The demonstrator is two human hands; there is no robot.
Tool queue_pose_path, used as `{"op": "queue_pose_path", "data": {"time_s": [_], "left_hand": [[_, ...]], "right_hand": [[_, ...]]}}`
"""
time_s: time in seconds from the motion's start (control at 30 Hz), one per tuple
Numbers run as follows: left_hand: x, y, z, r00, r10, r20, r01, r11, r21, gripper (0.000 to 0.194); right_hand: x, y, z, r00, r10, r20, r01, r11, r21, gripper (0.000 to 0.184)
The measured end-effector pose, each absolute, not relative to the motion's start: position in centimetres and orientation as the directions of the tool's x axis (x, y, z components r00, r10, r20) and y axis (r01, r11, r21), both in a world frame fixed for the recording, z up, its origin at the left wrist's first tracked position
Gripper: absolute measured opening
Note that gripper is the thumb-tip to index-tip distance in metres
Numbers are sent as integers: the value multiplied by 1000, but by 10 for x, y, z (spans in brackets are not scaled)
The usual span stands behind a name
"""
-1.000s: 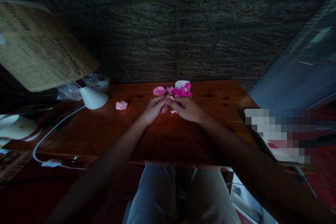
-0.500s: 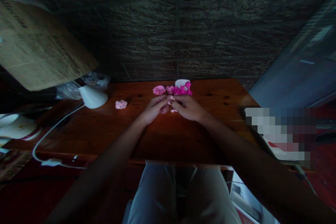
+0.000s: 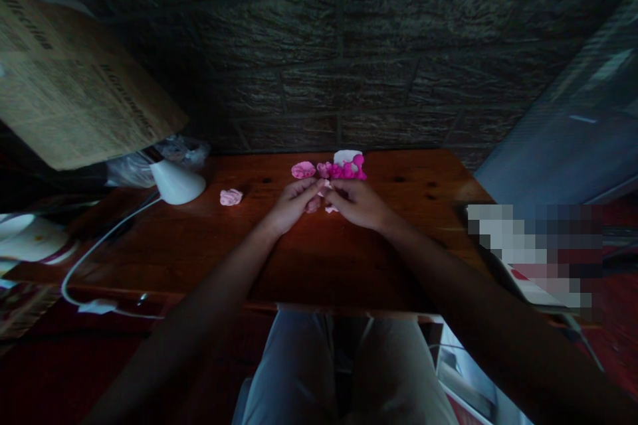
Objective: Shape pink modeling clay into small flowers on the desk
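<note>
Between my fingertips is a small pale pink piece of what looks like modelling clay [image 3: 325, 187]. My left hand [image 3: 295, 204] pinches it from one side and my right hand [image 3: 359, 203] from the other, both with curled fingers. Just under the right fingers shows another pale pink bit [image 3: 331, 209]; whether it joins the held piece I cannot tell. Behind my hands lie a flat pink disc [image 3: 303, 169], a small pink lump [image 3: 323, 170] and several bright magenta pieces [image 3: 347, 170]. A whitish piece [image 3: 347, 158] lies behind the magenta ones.
A crumpled pale pink lump [image 3: 231, 197] sits on the wooden table [image 3: 199, 252], left of my hands. Farther left stands a lamp with a white base [image 3: 178, 182], newsprint-patterned shade [image 3: 90, 86] and trailing cord [image 3: 94, 242]. A stone-patterned wall [image 3: 309, 46] rises behind the table.
Both hands stay in the same place with the pale pink piece between them. Only slight finger movement shows, and the whole view has shifted a little.
</note>
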State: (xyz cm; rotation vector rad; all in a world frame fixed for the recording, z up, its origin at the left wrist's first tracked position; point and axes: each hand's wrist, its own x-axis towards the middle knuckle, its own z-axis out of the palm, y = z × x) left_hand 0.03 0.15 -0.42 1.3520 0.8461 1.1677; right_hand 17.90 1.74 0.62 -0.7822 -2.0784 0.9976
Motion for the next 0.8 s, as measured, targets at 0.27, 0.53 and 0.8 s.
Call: {"op": "queue_pose_path", "data": {"time_s": [0.27, 0.53, 0.8], "left_hand": [[1, 1, -3, 253, 942, 221, -146, -188, 971, 44], [1, 1, -1, 198, 964, 177, -164, -145, 976, 50], [1, 1, -3, 222, 965, 139, -123, -114, 986, 49]], "right_hand": [[178, 20, 5, -606, 726, 326, 170, 518, -838, 29], [174, 19, 5, -570, 776, 268, 134, 410, -902, 37], [176, 23, -1, -579, 763, 288, 130, 435, -891, 29]]}}
